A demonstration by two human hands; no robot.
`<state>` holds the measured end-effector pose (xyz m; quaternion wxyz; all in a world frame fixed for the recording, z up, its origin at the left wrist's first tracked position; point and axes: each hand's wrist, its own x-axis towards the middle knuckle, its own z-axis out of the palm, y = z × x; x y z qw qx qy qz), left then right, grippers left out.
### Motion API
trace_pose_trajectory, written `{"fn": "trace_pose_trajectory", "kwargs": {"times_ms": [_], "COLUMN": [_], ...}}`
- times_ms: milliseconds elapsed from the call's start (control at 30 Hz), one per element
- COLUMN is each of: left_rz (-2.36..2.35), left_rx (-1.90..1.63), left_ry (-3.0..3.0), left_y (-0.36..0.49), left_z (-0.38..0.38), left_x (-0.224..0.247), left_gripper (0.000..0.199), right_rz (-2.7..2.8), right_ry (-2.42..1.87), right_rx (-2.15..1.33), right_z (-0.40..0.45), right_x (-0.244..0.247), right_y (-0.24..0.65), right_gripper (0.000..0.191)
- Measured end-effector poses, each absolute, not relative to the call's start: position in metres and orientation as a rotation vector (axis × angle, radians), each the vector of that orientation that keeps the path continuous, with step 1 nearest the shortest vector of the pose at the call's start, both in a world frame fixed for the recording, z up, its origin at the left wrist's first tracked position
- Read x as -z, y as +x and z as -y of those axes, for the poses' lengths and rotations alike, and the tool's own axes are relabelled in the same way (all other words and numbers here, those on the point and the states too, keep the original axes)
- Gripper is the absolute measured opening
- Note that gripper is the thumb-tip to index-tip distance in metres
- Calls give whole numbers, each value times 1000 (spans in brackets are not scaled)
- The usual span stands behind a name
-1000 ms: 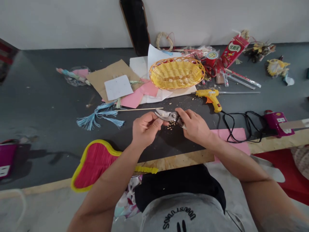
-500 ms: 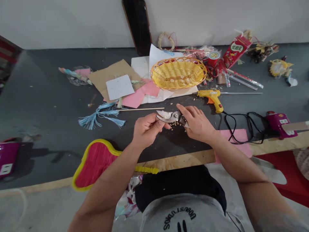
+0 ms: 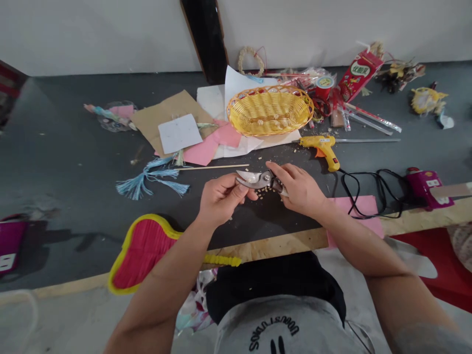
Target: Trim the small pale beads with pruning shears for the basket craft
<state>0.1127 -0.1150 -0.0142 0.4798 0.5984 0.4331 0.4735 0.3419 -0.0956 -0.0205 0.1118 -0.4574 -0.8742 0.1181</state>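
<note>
Pruning shears (image 3: pixel 258 179) are gripped in my right hand (image 3: pixel 300 189), their metal blades parted and pointing left. My left hand (image 3: pixel 223 196) is closed in a pinch at the blade tips; whatever lies between its fingers is too small to make out. Small pale cut bits (image 3: pixel 263 192) lie scattered on the dark table under the shears. Just beyond my left hand, a thin wooden stick (image 3: pixel 214 167) lies flat, its left end by a blue tassel (image 3: pixel 138 181).
A yellow wicker basket (image 3: pixel 271 110) rests on papers at the back. Right of it are a yellow glue gun (image 3: pixel 320 146) with a black cord and a red drink carton (image 3: pixel 360 73). A red-and-yellow padded shape (image 3: pixel 145 253) overhangs the front edge. A phone (image 3: pixel 206 39) leans on the wall.
The view has shifted slightly, so the table things sit a little further left. Both hands keep nearly the same pose around the shears.
</note>
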Motion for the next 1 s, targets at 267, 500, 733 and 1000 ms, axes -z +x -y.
{"fn": "trace_pose_trajectory", "kwargs": {"times_ms": [267,500,733,1000], "left_rz": [-1047,-1093,-1171,-1155], "left_rx": [-1202,-1259,-1222,-1213], "left_ry": [1358,1375,1533,1552], "left_y": [114,120,117,114], "left_z": [114,111,114,115], "left_x": [25,16,13,16], "left_gripper": [33,32,34,31], "right_rz": [2554,2491,2537,2529], "right_ry": [-1521,-1493,-1423,-1464], "right_rx": [-343,-373,-351,-165], "right_z": [103,100,100,101], "right_x": [17,19,18,15], "right_y": [335,335,338,341], "right_gripper": [59,69,77,76]}}
